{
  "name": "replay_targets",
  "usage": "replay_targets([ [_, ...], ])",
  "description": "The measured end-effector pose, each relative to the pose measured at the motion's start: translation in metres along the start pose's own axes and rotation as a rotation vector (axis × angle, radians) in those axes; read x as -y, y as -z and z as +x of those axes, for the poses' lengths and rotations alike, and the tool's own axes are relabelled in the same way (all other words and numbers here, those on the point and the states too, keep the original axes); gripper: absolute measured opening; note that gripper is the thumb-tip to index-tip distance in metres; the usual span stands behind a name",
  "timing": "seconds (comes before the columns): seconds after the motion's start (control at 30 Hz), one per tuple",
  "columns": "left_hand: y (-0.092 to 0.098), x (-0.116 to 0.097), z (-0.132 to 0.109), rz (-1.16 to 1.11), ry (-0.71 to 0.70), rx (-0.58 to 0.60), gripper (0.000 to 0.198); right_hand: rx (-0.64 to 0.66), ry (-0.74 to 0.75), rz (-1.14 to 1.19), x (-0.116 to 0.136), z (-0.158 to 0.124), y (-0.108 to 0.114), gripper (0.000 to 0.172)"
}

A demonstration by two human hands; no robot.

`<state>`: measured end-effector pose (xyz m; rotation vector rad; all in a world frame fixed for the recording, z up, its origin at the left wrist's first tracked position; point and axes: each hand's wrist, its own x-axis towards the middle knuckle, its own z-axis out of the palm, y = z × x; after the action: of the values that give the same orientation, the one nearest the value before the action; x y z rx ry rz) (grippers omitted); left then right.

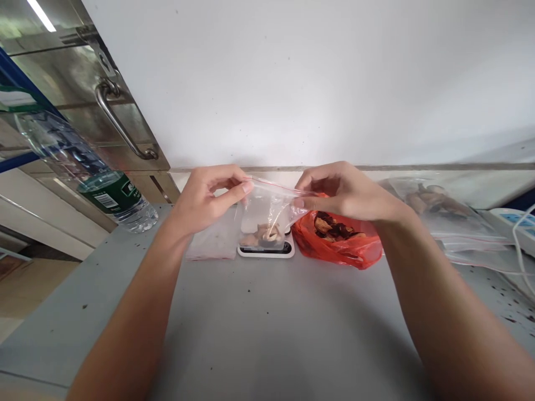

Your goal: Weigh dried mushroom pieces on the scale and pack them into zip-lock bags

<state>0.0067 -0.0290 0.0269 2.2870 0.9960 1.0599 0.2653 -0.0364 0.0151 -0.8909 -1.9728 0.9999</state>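
Observation:
A small clear zip bag [267, 214] with pale dried pieces in its bottom hangs over a small white scale [266, 250]. My left hand [209, 196] pinches the bag's top left corner. My right hand [343, 190] pinches the top right end, so the red-lined seal is stretched between them. Both hands are closed on the bag. Just behind my right hand lies an orange plastic bag [340, 239] holding dark dried slices.
A flat pile of empty clear bags [213, 242] lies left of the scale. A plastic water bottle [90, 178] lies at the left by a metal door with a handle [121, 127]. More clear bags with brown pieces [434, 203] and a white power strip [518, 225] sit at the right on the grey table [267, 328].

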Motion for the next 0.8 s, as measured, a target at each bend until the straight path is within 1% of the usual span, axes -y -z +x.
replay_targets([
  [0.1, -0.002, -0.003, 0.0, -0.016, -0.008, 0.01, 0.025, 0.025, 0.017, -0.016, 0.0, 0.003, -0.002, 0.016],
  [0.27, -0.012, 0.001, 0.001, -0.011, -0.067, 0.052, 0.019, 0.011, 0.121, -0.056, -0.007, 0.007, -0.004, 0.024],
  [0.4, -0.018, 0.004, 0.002, 0.041, -0.068, 0.057, 0.024, 0.016, 0.071, -0.025, -0.004, 0.006, -0.006, 0.025],
  [0.47, -0.019, 0.003, 0.002, 0.036, -0.047, 0.054, 0.028, 0.035, 0.043, -0.019, -0.001, 0.006, -0.008, 0.021],
  [0.57, -0.019, 0.001, 0.001, 0.016, -0.033, 0.082, 0.031, 0.042, 0.085, -0.053, 0.003, 0.007, -0.012, 0.019],
  [0.67, -0.018, 0.001, 0.001, -0.043, -0.017, 0.133, 0.026, -0.001, 0.134, -0.083, 0.004, 0.007, -0.013, 0.026],
  [0.73, -0.018, 0.002, 0.002, -0.08, -0.011, 0.178, 0.023, -0.059, 0.122, -0.053, 0.004, 0.006, -0.013, 0.031],
  [0.8, -0.019, 0.004, 0.003, -0.069, 0.001, 0.22, 0.024, -0.107, 0.086, -0.02, 0.006, 0.006, -0.013, 0.033],
])
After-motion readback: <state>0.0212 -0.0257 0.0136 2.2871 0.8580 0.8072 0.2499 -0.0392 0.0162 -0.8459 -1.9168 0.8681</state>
